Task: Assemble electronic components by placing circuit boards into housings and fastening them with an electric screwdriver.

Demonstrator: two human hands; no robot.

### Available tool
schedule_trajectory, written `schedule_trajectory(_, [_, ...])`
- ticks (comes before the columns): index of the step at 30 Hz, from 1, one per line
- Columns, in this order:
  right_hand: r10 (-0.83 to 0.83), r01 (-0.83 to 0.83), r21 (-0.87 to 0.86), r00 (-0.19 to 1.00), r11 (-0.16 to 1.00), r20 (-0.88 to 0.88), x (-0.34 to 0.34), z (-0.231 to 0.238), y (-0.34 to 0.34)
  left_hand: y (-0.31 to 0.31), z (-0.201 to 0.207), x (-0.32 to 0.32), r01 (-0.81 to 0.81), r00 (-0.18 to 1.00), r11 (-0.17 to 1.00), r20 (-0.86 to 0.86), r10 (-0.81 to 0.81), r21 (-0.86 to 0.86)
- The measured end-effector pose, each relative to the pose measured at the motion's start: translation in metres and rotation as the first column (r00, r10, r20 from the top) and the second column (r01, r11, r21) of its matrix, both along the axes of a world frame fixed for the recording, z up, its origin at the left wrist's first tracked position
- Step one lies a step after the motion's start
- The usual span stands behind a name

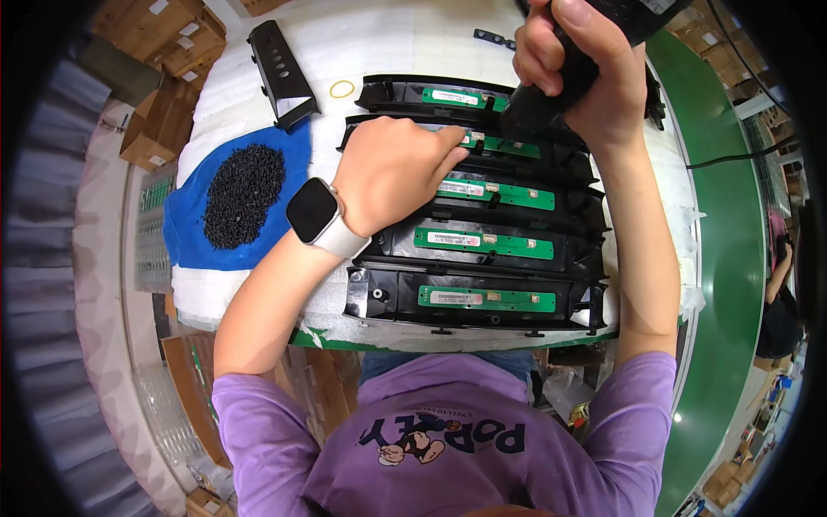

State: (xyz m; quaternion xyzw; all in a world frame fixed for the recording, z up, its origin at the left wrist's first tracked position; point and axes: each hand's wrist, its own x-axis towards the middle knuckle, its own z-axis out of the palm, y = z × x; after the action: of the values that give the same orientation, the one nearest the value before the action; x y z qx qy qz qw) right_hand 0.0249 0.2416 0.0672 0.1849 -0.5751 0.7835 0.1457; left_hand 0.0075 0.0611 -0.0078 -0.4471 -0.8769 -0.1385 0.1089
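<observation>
Fingers (448,142) of your left hand (392,172) press down on the second black plastic housing (551,159) from the top of the stack, the fingertips touching its green circuit board (508,146) just left of centre in the upper half of the frame; they are bent and pushing, not wrapped around anything. Your right hand (573,73), at the top centre, is clenched around a black power screwdriver (551,90) whose tip points down at that same board. Five such housings lie overlapped on the white counter (388,43), each carrying a green board. At centre left, a blue cloth (194,233) holds a loose heap of small black screws (244,194). Above it lie a separate black bracket (282,73) and a yellow rubber band (342,88). A smartwatch (312,211) sits on your left wrist.
</observation>
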Motion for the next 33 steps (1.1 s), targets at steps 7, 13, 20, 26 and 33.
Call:
schedule_trajectory(7, [0.086, -0.09, 0.125, 0.996, 0.988, 0.038, -0.002, 0.0, -0.001, 0.001, 0.004, -0.003, 0.012, 1.0, 1.0, 0.025, -0.011, -0.018])
schedule_trajectory(13, [0.182, -0.19, 0.293, 0.982, 0.937, 0.056, -0.007, -0.013, 0.01, 0.005, 0.007, -0.005, 0.035, 0.997, 0.998, 0.072, -0.038, 0.047])
schedule_trajectory(20, [0.116, -0.108, 0.274, 0.993, 0.956, -0.014, 0.005, 0.001, -0.003, 0.008, 0.007, -0.008, -0.007, 0.992, 1.0, 0.127, 0.009, -0.018])
schedule_trajectory(26, [0.601, -0.688, -0.327, 0.726, 0.648, -0.335, -0.013, -0.011, -0.001, 0.003, -0.001, -0.018, -0.334, 0.754, 0.831, 0.655, -0.047, 0.445])
schedule_trajectory(33, [0.485, -0.566, -0.162, 0.797, 0.808, -0.361, 0.003, 0.009, 0.03, 0.001, 0.009, -0.005, -0.573, -0.139, 0.557, 0.598, -0.789, 0.601])
